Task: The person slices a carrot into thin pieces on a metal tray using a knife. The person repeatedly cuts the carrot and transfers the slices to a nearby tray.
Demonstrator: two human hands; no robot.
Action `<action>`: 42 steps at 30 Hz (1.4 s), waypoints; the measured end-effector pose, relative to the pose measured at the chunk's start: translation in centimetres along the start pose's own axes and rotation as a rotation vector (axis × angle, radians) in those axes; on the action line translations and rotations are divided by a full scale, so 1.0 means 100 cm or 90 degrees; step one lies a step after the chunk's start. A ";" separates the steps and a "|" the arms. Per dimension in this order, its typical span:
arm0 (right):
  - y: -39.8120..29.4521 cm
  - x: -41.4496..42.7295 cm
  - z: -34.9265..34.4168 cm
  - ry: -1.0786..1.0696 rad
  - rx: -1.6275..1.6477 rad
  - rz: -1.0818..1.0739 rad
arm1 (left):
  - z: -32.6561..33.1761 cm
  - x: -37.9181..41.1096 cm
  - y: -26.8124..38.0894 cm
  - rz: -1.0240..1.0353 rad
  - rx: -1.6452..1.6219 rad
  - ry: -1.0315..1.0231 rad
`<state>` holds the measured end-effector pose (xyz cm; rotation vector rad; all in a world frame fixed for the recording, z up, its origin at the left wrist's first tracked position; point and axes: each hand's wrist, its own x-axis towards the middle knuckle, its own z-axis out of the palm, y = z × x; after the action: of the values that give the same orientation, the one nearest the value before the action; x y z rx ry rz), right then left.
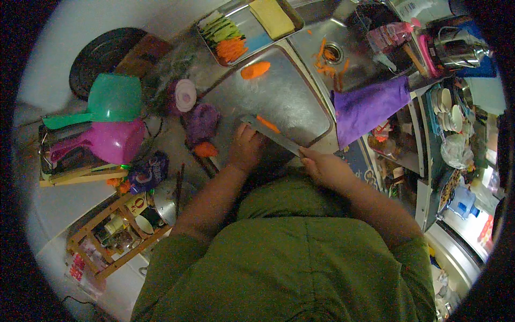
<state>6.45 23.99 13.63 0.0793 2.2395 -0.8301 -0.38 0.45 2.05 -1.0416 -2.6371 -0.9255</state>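
My right hand (324, 163) grips the handle end of a kitchen knife. The knife's blade (277, 139) slants up to the left over the near edge of a stainless steel board (297, 88). Along the blade's far side lies a thin orange carrot slice (268, 124). My left hand (244, 145) is by the blade's tip with its fingers bent; whatever is under them is hidden. Farther up the board rests a larger piece of carrot (255, 70). Left of my left hand sits another orange piece (206, 149), beside a dark purple item (203, 122).
A metal tray (251, 24) holds green strips, shredded carrot and yellow sheets. Orange peelings surround the drain (333, 52) in the sink. A purple cloth (370, 106) hangs over the counter edge. Green (114, 96) and pink (118, 143) scoops stand left, near a cut purple-and-white vegetable (185, 95).
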 end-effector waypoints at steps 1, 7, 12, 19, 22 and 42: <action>0.000 -0.003 -0.002 0.001 0.007 0.008 | 0.002 0.001 -0.001 0.002 -0.002 0.002; -0.004 -0.005 -0.003 -0.009 -0.033 0.047 | 0.001 0.007 -0.001 -0.010 -0.037 0.001; -0.008 -0.002 -0.004 -0.015 -0.027 0.034 | -0.003 0.010 0.003 0.023 0.014 0.042; -0.013 0.016 0.005 0.031 -0.014 0.009 | 0.002 0.006 -0.001 -0.016 0.020 -0.029; -0.014 0.030 0.010 0.026 -0.031 -0.007 | 0.001 0.003 0.001 -0.024 0.032 -0.018; -0.011 -0.010 -0.008 -0.026 -0.019 0.054 | -0.003 0.011 0.008 0.005 0.010 0.095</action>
<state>6.38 23.76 15.36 0.1415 2.1944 -0.7457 -0.72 1.33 3.11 -0.9399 -2.5117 -0.9416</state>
